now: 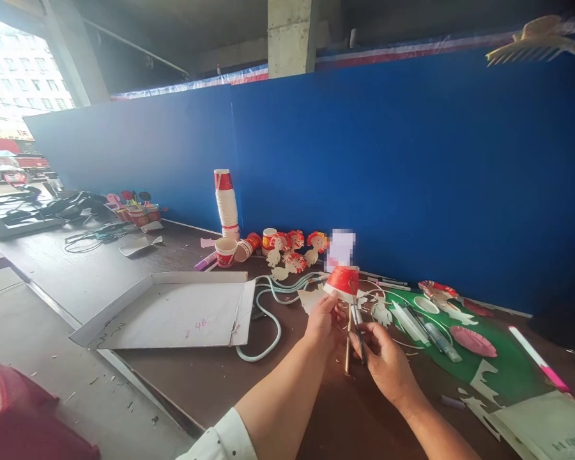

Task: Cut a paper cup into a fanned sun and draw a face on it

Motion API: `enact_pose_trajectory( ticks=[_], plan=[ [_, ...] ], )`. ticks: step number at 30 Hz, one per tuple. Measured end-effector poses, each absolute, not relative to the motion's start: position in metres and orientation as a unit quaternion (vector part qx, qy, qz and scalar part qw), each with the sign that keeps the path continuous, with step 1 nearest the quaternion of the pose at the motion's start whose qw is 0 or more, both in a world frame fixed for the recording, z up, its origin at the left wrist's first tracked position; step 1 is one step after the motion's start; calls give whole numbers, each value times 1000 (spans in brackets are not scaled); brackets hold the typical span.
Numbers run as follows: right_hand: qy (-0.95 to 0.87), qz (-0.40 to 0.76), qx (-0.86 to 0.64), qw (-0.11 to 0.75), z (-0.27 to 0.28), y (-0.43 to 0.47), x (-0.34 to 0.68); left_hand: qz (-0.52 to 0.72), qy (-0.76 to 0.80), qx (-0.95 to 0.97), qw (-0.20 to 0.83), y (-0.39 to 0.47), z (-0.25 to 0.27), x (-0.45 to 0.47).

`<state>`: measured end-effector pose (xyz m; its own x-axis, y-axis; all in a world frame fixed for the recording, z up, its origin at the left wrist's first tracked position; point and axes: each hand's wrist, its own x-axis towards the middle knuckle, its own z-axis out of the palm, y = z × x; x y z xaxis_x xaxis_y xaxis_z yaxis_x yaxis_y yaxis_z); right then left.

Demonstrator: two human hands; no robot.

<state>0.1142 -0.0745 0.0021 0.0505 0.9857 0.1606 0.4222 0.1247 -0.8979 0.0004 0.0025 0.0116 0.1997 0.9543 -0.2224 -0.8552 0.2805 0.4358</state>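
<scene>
My left hand [324, 319] is closed around the lower rim of a red paper cup [344, 281], which is turned upside down. A slim wooden stick [347, 348] hangs below the cup, beside the left fingers; its upper end is hidden. Between the fingertips of my right hand [387, 363] is a thin dark pen-like tool [358, 333], pointing up toward the cup's rim. I cannot tell if it touches the cup. Just behind both hands lie white paper cut-outs [381, 313].
A white box lid [172, 310] and pale cable [273, 332] lie left. Behind stand a tall cup stack [227, 204] and red-and-white paper figures [294, 241]. At right, a green mat [503, 364] bears glue tubes [409, 322] and a pink paper dish [473, 340]. A blue partition [388, 160] closes the back.
</scene>
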Motion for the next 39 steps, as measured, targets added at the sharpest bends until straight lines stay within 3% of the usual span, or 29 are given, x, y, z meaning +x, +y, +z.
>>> enact_pose_trajectory(
  ticks=[17, 39],
  plan=[
    [-602, 318, -581, 446, 8, -76, 113, 626, 160, 255, 719, -2, 19, -4],
    [-619, 314, -566, 445, 7, -78, 114, 597, 168, 133, 774, -1, 18, -4]
  ],
)
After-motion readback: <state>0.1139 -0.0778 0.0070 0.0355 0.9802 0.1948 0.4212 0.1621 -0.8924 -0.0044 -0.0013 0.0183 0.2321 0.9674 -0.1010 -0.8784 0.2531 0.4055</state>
